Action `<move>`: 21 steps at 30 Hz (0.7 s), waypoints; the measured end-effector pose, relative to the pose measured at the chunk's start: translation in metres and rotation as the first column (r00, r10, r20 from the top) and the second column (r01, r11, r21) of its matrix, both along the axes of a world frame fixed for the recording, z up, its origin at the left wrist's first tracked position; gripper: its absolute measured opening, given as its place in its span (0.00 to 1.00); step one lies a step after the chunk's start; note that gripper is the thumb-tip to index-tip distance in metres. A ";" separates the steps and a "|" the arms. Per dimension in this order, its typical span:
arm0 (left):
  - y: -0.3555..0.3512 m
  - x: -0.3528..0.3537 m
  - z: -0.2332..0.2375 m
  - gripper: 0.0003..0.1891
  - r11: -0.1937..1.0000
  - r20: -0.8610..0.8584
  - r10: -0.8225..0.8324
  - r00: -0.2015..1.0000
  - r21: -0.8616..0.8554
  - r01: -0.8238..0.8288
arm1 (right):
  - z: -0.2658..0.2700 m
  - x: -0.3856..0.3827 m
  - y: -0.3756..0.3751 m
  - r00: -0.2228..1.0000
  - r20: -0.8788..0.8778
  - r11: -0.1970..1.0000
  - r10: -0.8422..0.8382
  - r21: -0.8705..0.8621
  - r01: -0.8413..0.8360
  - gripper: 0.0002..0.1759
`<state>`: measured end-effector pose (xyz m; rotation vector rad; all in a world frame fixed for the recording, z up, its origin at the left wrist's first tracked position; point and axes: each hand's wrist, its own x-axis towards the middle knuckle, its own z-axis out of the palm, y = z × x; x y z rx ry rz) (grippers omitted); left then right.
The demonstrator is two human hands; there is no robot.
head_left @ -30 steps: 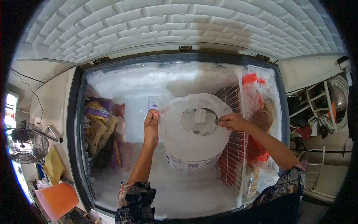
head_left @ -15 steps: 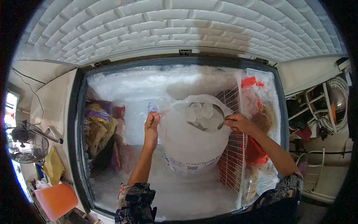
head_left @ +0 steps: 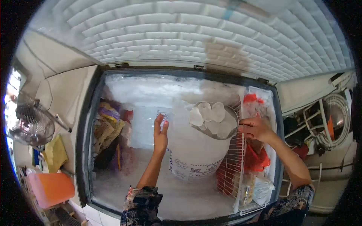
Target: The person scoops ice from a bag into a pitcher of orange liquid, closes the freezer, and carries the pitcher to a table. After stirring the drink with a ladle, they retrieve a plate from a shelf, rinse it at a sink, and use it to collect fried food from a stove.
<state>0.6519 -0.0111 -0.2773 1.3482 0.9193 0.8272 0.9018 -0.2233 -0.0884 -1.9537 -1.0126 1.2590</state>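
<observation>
A round metal bowl (head_left: 233, 132) heaped with clear ice pieces (head_left: 213, 120) is tilted a little above the mouth of a white plastic bag. My right hand (head_left: 256, 129) is closed on the bowl's right edge. The white bag (head_left: 200, 154), with blue print low on its side, stands upright in a frosted chest freezer (head_left: 113, 196). Just left of the bag, my left hand (head_left: 161, 137) is off it, thumb and fingers apart, nothing in them. The bowl hides most of the bag's opening.
A white wire divider (head_left: 230, 162) runs along the bag's right, with red plastic bags (head_left: 256, 156) beyond it. Purple and yellow packages (head_left: 107, 128) lie at the freezer's left. Its lid (head_left: 181, 34) stands raised behind. Outside left are a fan (head_left: 34, 118) and an orange container (head_left: 52, 188).
The bowl with ice has risen out of the bag's mouth in my right hand. My left hand has let go of the bag's edge and opened. The view has shifted slightly.
</observation>
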 end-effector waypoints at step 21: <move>-0.118 -0.415 0.192 0.23 0.941 0.072 0.274 0.959 0.184 -0.283 | 0.199 -0.420 0.226 0.794 0.028 0.791 0.607 0.078 -0.607 0.20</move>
